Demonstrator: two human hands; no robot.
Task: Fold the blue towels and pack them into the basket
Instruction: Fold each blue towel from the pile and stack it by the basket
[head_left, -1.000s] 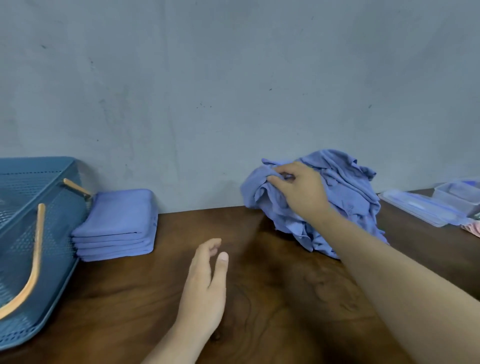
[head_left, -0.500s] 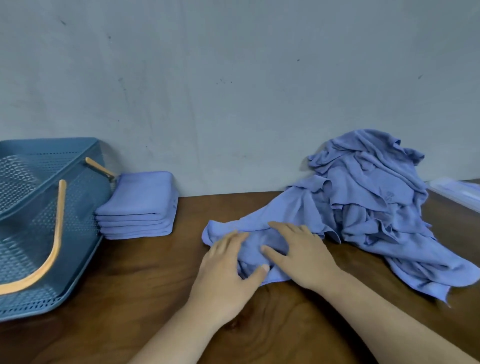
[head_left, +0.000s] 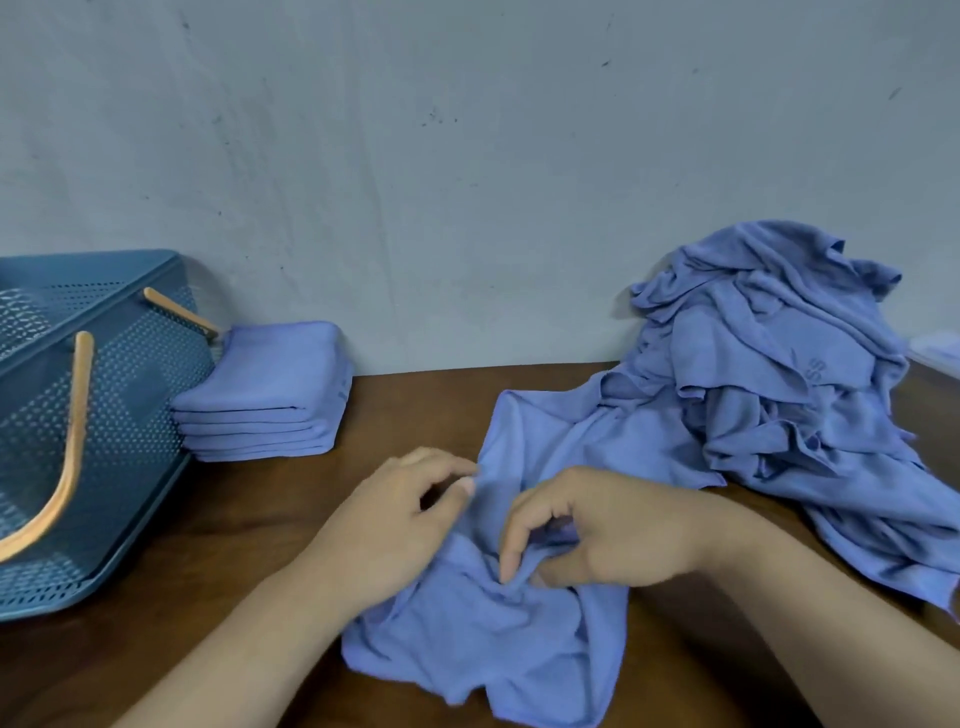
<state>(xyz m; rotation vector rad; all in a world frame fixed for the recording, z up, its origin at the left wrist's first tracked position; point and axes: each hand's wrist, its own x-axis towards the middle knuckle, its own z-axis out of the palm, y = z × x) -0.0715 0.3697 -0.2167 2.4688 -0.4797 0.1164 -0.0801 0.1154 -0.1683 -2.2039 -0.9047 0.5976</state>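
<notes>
Two pale wooden handles (head_left: 74, 431) curve over the blue perforated basket (head_left: 135, 410), which sits at the far left of the dark wooden table (head_left: 234, 545) and is partly cut off by the picture's edge. Just beside its right wall, close to the grey wall (head_left: 467, 182) behind, lies a stack of folded towels (head_left: 270, 395) — several flat layers with their edges squared up.

Toward the middle, the left hand (head_left: 395, 519) reaches in from below with its fingers curled; its thumb and fingertips meet at the left edge of the loose towel (head_left: 493, 639) and appear to pinch it, though the spot is slightly blurred. This towel lies crumpled on the table in front of the person, its far end trailing up to the right.

The right hand (head_left: 602, 525) arches over the middle of the same towel, fingers bent downward, with forefinger and thumb closed on a small raised fold of cloth. The two hands are near each other but not touching.

Farther right, against the wall, a heap of unfolded towels (head_left: 779, 384) rises in rumpled layers — one corner spills forward across the table past the right forearm.
</notes>
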